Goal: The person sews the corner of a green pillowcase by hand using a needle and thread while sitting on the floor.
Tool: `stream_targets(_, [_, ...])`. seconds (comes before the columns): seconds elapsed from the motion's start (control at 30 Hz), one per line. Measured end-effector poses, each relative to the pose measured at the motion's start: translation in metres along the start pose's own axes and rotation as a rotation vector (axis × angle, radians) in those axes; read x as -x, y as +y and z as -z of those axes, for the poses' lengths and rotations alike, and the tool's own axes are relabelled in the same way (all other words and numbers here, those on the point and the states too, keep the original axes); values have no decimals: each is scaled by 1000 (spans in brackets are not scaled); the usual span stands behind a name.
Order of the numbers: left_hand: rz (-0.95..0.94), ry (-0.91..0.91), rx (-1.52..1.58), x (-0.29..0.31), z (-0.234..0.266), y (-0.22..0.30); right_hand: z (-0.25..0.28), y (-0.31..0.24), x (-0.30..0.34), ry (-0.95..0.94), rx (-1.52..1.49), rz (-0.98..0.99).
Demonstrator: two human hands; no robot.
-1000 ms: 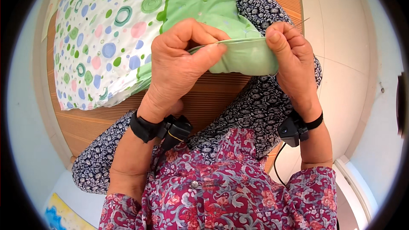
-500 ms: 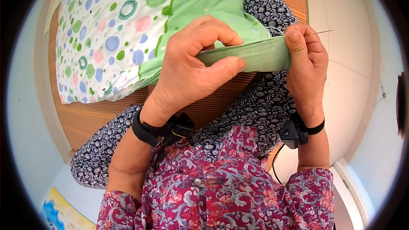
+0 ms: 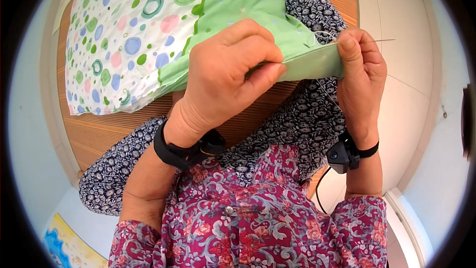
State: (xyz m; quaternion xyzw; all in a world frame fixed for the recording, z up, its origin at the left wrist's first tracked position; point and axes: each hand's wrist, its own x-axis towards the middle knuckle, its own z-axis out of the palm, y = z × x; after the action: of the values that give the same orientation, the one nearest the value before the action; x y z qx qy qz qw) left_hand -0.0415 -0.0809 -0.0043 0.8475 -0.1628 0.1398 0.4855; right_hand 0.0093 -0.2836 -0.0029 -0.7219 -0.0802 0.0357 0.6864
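A puffed, pillow-like cloth cover, white with colored dots and a plain green end, lies before me. My left hand is closed in a pinch on the edge of its green fabric. At the other end of that stretched edge, my right hand grips the fabric between thumb and fingers. A thin sewing needle juts out to the right from the right hand's fingers. Pale thread loops beside the right thumb, and a strand hangs below the fabric. The needle's other end is hidden by the fingers.
The cover rests on a brown slatted wooden surface. My legs in dark flowered trousers are bent around it. Pale floor tiles and a light blue wall are on the right. A black cable runs near my right forearm.
My left hand has closed from a loose, parted pinch to a tight one on the fabric edge. The right hand, with the needle, has shifted slightly right. The thread loop shows more.
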Motion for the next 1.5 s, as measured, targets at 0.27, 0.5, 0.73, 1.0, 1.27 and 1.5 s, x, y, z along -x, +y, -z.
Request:
stream_targets(0.27, [-182, 105, -256, -5, -9, 2, -1, 4, 2, 48, -6, -41])
stream_targets(0.5, [-88, 145, -53, -4, -11, 13, -1, 2, 3, -9, -27, -48])
stream_targets(0.73, [98, 169, 245, 8, -21, 5, -4, 3, 7, 28, -55, -101])
stream_targets(1.0, [197, 308, 294, 4, -35, 1, -14, -1, 8, 11, 51, -76])
stream_targets(1.27, [155, -34, 341, 0, -8, 10, -17, -6, 13, -82, 109, -29])
stream_targets(1.5, [303, 33, 335, -3, -14, 17, -18, -3, 19, -89, 114, -28])
